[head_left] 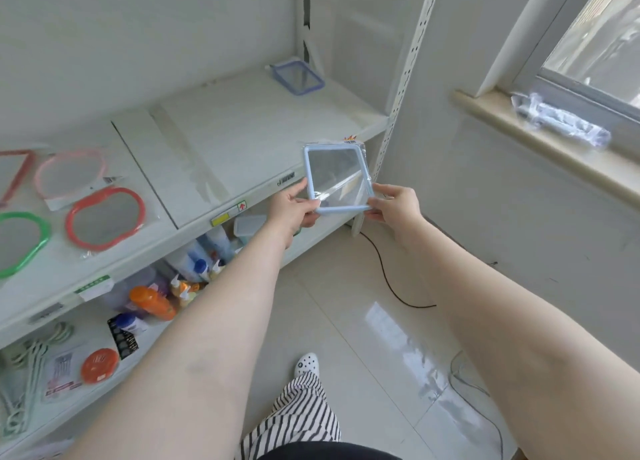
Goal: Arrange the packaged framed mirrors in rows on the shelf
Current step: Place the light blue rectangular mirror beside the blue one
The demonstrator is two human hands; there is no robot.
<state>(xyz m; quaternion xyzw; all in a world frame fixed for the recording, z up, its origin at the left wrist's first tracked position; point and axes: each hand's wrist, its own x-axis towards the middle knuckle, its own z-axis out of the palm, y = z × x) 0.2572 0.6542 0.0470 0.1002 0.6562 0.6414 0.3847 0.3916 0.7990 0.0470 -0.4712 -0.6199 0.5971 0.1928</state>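
Both my left hand (pixel 294 205) and right hand (pixel 393 203) pinch the blue mirror (pixel 337 179) just off the shelf (pixel 263 185) edge, and its slick wrapper could slip free.

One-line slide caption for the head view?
Both hands hold a light-blue framed mirror before the shelf bearing another blue mirror.
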